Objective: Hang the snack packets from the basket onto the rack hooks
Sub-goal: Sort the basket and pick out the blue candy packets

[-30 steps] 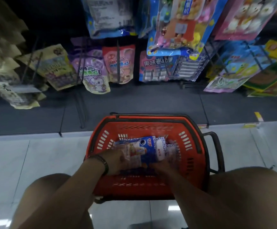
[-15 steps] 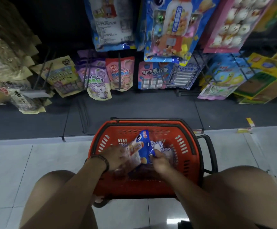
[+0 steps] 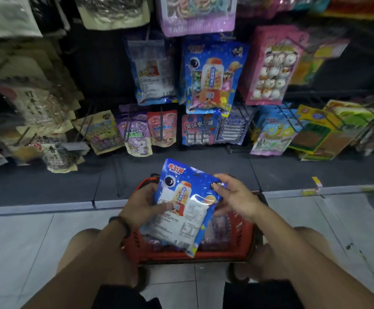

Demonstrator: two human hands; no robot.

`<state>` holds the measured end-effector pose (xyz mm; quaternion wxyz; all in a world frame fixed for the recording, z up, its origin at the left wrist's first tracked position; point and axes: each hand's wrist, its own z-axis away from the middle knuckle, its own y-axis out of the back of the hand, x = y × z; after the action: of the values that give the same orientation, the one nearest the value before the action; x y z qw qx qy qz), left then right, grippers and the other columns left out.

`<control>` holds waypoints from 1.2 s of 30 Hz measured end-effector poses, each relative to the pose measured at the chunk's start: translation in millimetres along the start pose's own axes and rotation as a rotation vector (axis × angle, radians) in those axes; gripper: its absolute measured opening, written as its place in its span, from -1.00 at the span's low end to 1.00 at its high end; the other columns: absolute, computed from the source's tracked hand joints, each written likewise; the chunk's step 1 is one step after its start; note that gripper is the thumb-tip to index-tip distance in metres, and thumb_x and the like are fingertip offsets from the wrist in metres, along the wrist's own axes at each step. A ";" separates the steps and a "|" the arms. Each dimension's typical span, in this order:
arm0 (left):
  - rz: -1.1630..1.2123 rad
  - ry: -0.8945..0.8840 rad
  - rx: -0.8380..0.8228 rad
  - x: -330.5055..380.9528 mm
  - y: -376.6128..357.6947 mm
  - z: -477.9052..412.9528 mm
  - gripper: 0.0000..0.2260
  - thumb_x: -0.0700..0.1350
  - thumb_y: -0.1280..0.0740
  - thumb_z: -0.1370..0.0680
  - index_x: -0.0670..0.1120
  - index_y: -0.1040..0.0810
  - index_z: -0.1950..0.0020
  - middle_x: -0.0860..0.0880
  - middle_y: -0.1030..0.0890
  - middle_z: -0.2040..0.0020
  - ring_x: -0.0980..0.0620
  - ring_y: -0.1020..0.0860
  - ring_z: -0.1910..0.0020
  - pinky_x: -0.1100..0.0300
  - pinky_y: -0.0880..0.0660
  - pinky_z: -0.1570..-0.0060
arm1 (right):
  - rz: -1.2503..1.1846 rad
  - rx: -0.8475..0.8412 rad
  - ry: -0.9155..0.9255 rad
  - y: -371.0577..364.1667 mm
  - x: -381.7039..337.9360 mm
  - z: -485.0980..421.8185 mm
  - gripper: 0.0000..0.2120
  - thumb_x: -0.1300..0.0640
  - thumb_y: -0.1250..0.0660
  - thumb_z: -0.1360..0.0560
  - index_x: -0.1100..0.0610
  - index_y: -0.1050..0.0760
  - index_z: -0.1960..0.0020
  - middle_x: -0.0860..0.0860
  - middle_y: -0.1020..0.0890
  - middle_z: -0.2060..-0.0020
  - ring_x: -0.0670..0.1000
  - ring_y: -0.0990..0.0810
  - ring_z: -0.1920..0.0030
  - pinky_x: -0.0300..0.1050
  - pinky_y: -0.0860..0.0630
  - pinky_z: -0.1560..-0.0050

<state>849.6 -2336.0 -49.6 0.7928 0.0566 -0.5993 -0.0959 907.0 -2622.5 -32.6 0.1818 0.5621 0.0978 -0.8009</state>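
Observation:
A blue snack packet (image 3: 181, 210) with a gumball-machine picture is held upright above the red basket (image 3: 237, 239). My left hand (image 3: 143, 204) grips its left edge, thumb across the front. My right hand (image 3: 235, 197) pinches its upper right corner. More packets lie in the basket beneath, mostly hidden. Matching blue packets (image 3: 210, 72) hang on the rack straight ahead, above the basket.
The rack holds many hanging packets: a pink one (image 3: 270, 65) to the right, purple (image 3: 134, 134) and red pouches (image 3: 162, 127) low down, yellow and green packs (image 3: 315, 132) at right. A dark base shelf (image 3: 70, 184) runs along the tiled floor. My knees flank the basket.
Both hands have lifted the blue packet out of the basket and turned it upright. The camera has tilted up, showing more of the rack.

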 end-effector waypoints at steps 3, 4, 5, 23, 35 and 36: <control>0.073 -0.030 0.110 13.5 -25.9 19.3 -0.72 -0.37 -0.50 -0.49 -0.35 -0.51 -0.14 -0.06 -0.77 -0.05 -0.03 -0.74 -0.02 0.16 -0.67 0.06 | -0.093 0.180 0.037 -3.5 2.3 12.6 -0.84 0.22 -0.38 -0.67 0.09 -0.55 -0.23 0.13 -0.75 0.02 0.08 -0.78 0.12 0.26 -0.73 0.10; 0.117 -0.031 0.123 15.3 -32.8 23.7 -0.71 -0.35 -0.51 -0.49 -0.34 -0.51 -0.15 -0.09 -0.77 -0.06 -0.06 -0.74 -0.03 0.08 -0.67 0.02 | -0.137 0.187 0.016 -5.3 5.1 17.9 -0.81 0.21 -0.41 -0.65 0.14 -0.56 -0.25 0.15 -0.76 -0.03 0.09 -0.79 0.06 0.27 -0.73 0.03; 0.157 -0.021 0.140 17.6 -39.0 27.4 -0.69 -0.32 -0.52 -0.49 -0.32 -0.51 -0.16 -0.12 -0.76 -0.07 -0.10 -0.73 -0.04 -0.03 -0.67 -0.03 | -0.171 0.176 -0.008 -6.7 9.2 22.4 -0.79 0.18 -0.43 -0.64 0.18 -0.58 -0.25 0.17 -0.77 -0.07 0.13 -0.79 -0.02 0.28 -0.72 -0.04; -0.138 -0.201 0.330 44.0 -122.6 52.2 -0.41 0.00 -0.54 -0.39 0.15 -0.44 -0.39 0.07 -0.56 -0.21 0.05 -0.56 -0.19 -0.03 -0.58 -0.16 | 0.081 0.346 0.176 -64.5 -27.8 52.6 -0.78 -0.07 -0.47 -0.57 0.06 -0.77 0.07 -0.01 -0.80 0.23 0.05 -0.80 0.18 0.21 -0.72 0.05; 0.284 -0.112 0.100 77.5 -67.1 37.9 -0.73 -0.08 -0.35 -0.66 -0.02 -0.57 -0.37 -0.01 -0.71 -0.25 -0.05 -0.68 -0.24 -0.14 -0.53 -0.31 | -0.052 0.350 0.225 10.8 -49.3 40.6 -0.79 0.01 -0.48 -0.60 0.04 -0.65 -0.20 0.00 -0.78 -0.10 -0.05 -0.75 -0.10 0.00 -0.66 -0.20; 0.284 -0.117 0.092 80.5 -64.9 34.4 -0.73 -0.09 -0.36 -0.66 -0.01 -0.56 -0.37 -0.01 -0.71 -0.25 -0.05 -0.68 -0.24 -0.15 -0.52 -0.33 | -0.048 0.351 0.242 13.0 -51.7 40.9 -0.86 0.05 -0.46 -0.62 0.07 -0.68 -0.14 -0.02 -0.79 -0.05 -0.04 -0.76 -0.09 0.01 -0.65 -0.22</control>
<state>832.3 -2416.1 22.2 0.7586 0.0020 -0.6503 0.0415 892.5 -2639.8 30.6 0.0490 0.6749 -0.0087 -0.7362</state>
